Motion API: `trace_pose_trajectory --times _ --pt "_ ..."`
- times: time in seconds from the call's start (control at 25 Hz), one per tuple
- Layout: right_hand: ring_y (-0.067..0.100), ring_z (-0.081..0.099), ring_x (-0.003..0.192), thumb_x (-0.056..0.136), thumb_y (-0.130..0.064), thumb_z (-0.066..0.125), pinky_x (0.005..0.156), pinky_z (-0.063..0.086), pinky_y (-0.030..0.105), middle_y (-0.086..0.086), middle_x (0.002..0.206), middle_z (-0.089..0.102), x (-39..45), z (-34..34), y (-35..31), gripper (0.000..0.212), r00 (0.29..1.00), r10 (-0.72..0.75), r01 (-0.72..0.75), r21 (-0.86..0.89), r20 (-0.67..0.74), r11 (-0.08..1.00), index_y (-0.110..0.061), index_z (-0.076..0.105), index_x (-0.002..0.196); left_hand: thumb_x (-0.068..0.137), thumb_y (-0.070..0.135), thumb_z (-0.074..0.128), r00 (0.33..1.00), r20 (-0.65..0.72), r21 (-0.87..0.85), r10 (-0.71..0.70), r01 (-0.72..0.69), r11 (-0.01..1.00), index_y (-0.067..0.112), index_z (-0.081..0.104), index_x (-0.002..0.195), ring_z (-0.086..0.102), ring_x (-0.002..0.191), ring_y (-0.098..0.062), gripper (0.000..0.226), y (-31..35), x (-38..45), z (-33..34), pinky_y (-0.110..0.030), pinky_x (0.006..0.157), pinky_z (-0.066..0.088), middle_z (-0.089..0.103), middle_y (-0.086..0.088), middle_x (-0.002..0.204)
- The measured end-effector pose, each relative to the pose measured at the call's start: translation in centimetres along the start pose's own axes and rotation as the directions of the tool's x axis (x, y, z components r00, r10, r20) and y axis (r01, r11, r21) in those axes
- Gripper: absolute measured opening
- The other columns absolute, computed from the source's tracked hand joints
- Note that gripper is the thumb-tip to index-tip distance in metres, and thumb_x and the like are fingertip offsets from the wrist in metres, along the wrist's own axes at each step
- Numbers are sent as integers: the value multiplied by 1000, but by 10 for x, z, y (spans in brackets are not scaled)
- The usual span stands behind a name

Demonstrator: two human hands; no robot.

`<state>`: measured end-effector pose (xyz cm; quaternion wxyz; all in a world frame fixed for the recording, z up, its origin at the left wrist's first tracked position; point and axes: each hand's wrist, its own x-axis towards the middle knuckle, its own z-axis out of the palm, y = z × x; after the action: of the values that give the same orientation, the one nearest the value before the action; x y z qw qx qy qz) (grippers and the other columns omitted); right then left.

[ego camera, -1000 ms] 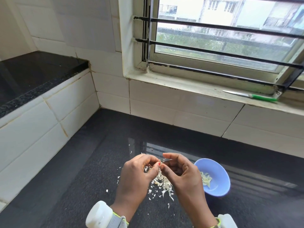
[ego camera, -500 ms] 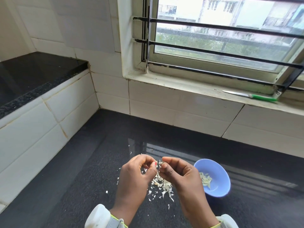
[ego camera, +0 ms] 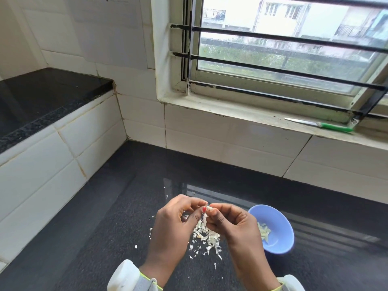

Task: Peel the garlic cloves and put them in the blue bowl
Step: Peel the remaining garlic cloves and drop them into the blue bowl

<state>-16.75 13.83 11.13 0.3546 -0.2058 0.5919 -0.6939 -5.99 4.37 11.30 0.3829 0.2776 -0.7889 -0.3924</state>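
Observation:
My left hand [ego camera: 174,225] and my right hand [ego camera: 233,225] meet above the black counter, and both pinch one small garlic clove [ego camera: 209,208] between their fingertips. Most of the clove is hidden by the fingers. Below the hands lies a heap of pale garlic skins [ego camera: 206,236]. The blue bowl [ego camera: 279,244] stands just right of my right hand, and a few peeled cloves [ego camera: 265,231] lie inside it.
A green-handled knife [ego camera: 319,124] lies on the window sill at the back right. White tiled walls close the counter at the back and left, where a raised black ledge [ego camera: 42,101] sits higher. Loose skin flakes [ego camera: 136,246] dot the counter.
Both hands stay together on the clove and have shifted slightly. The fingertips have closed tighter round it. The bowl and the heap of skins have not moved.

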Motion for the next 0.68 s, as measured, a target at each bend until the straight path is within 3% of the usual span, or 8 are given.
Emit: trace_pose_trajectory --times 0.24,0.68 --pt "17 69 67 68 -15 77 63 55 22 15 75 74 3 0 -1 10 998 -68 67 -56 -16 996 -8 77 75 83 35 64 992 74 137 105 -114 984 27 70 85 57 74 4 10 -6 3 3 -7 64 39 63 18 81" --pt "20 70 71 72 -15 75 65 55 24 16 79 74 4 -4 9 16 998 -65 64 -57 -3 996 -5 76 84 81 28 64 994 75 125 84 -93 988 24 70 81 53 69 6 7 -9 2 7 -5 62 34 62 16 76"
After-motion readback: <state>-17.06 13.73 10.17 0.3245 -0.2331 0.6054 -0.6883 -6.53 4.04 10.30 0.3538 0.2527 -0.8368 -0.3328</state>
